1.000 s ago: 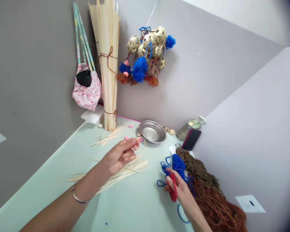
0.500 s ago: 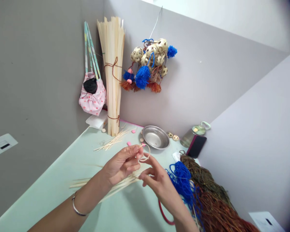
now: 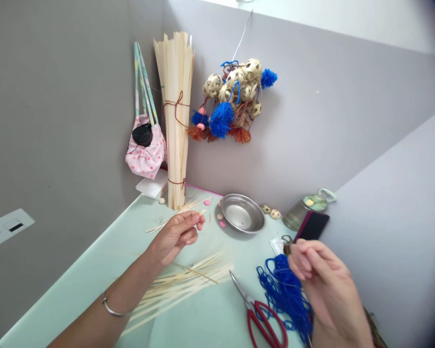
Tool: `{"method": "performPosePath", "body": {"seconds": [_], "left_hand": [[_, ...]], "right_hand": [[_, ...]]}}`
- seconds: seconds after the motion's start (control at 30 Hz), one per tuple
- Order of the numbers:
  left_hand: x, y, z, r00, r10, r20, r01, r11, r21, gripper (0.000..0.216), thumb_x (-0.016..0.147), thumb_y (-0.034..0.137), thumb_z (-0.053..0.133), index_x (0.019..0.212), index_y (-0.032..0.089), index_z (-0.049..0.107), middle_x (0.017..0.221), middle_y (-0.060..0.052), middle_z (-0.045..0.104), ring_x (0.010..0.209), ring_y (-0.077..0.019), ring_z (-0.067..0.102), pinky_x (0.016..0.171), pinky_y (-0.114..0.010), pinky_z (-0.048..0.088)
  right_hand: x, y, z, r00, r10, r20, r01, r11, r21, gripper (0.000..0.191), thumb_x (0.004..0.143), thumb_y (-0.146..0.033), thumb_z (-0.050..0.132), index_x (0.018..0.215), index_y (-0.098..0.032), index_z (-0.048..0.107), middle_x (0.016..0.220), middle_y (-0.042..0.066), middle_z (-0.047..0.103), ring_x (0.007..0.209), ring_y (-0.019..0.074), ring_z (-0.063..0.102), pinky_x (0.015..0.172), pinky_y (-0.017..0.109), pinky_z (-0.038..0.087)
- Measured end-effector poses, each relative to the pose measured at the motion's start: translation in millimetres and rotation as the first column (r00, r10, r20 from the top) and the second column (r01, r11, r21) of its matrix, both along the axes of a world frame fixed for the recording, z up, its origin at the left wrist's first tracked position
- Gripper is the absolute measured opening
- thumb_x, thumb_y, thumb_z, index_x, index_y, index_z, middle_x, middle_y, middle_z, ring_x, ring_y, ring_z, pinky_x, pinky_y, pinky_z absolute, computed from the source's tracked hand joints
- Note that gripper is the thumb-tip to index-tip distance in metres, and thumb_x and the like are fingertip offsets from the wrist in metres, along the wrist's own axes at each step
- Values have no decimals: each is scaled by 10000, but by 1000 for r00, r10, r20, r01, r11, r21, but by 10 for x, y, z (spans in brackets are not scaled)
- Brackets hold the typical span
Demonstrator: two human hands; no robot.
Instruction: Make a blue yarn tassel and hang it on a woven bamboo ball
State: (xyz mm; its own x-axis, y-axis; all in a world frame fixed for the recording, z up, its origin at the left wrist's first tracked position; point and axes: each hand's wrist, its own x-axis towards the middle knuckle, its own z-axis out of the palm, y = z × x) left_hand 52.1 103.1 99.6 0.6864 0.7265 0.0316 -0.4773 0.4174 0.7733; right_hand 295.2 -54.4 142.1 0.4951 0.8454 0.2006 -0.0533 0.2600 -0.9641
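Note:
My left hand [image 3: 179,236] is closed in a pinch over the table's middle. Between its thumb and fingertips is a thin, pale bamboo strip [image 3: 207,214], curled and partly blurred. My right hand [image 3: 322,278] is raised at the right, in front of the blue yarn [image 3: 280,295] and below the phone. Its thumb and fingers are pressed together, and I cannot make out what is between them. Below my left hand, several loose bamboo strips [image 3: 181,292] lie across the table. Red-handled scissors [image 3: 262,319] rest between the strips and the yarn.
A metal bowl [image 3: 243,212] stands near the wall, with small woven balls [image 3: 274,214] beside it. A glass jug [image 3: 300,212] and phone [image 3: 313,227] are at the right. A tied bamboo bundle [image 3: 177,121] stands upright; woven balls with tassels [image 3: 235,96] and a pink bag [image 3: 148,154] hang behind.
My right hand has moved away from my left, towards the right, uncovering the scissors. The strip's round loop now shows only as a small curl at my left fingertips. The view has shifted slightly.

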Motion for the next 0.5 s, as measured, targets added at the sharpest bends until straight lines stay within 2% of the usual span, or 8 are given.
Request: {"method": "performPosePath", "body": {"seconds": [0.1,0.2,0.23,0.3,0.37,0.4,0.43,0.5], "left_hand": [[30,4,-41,997,11,-77,-5,997,71,211,870,293,638,775,105,651,642,41,523,402,25,217,454,-145,306],[55,-11,-59,997,9,-81,-6,999,40,216,867,295,641,759,109,638,624,46,515,403,22,212,451,-142,295],[62,-17,-62,998,4,-69,-2,1000,18,221,868,294,639,747,109,630,625,48,512,402,23,200,448,-141,296],[74,-34,-61,999,-11,-37,10,1000,-21,220,866,286,641,735,110,619,645,47,520,401,23,181,439,-139,299],[87,-64,-52,1000,-29,-4,29,998,-53,205,860,270,648,734,110,616,679,41,536,401,24,177,429,-136,304],[94,-85,-43,999,-39,11,40,997,-69,198,858,261,651,735,110,617,692,39,543,401,25,177,425,-134,306],[101,-109,-33,998,-52,27,54,995,-83,194,857,255,651,733,109,618,697,39,545,399,26,175,423,-132,309],[112,-164,-5,995,-77,58,83,991,-105,188,858,249,650,736,109,626,699,38,549,396,28,169,422,-128,313]], "right_hand": [[88,-71,42,998,-69,-3,69,996,57,125,837,-317,680,800,-197,671,560,-46,384,509,83,376,451,193,293],[149,-66,13,957,-139,254,161,984,-70,164,850,-381,641,841,-221,678,605,-14,483,539,117,434,485,234,354],[161,-49,-12,897,-145,418,224,964,-145,180,846,-396,633,891,-231,686,678,14,560,597,148,497,543,273,408],[149,6,-72,645,-156,748,436,879,-193,263,837,-397,608,1019,-225,688,928,89,661,812,249,589,739,407,463],[63,77,-123,377,-190,907,578,813,-69,328,848,-378,551,1086,-189,674,1109,147,651,1008,338,571,901,527,400],[-16,116,-142,329,-219,919,579,815,-14,334,864,-368,518,1091,-175,669,1142,161,645,1059,351,557,942,548,375],[-120,155,-158,367,-228,902,530,848,-2,333,883,-361,490,1092,-170,666,1135,163,653,1071,342,562,955,536,379],[-384,231,-190,640,-109,761,304,945,-120,326,919,-358,483,1166,-201,628,1179,126,649,1051,272,595,941,448,431]]}}
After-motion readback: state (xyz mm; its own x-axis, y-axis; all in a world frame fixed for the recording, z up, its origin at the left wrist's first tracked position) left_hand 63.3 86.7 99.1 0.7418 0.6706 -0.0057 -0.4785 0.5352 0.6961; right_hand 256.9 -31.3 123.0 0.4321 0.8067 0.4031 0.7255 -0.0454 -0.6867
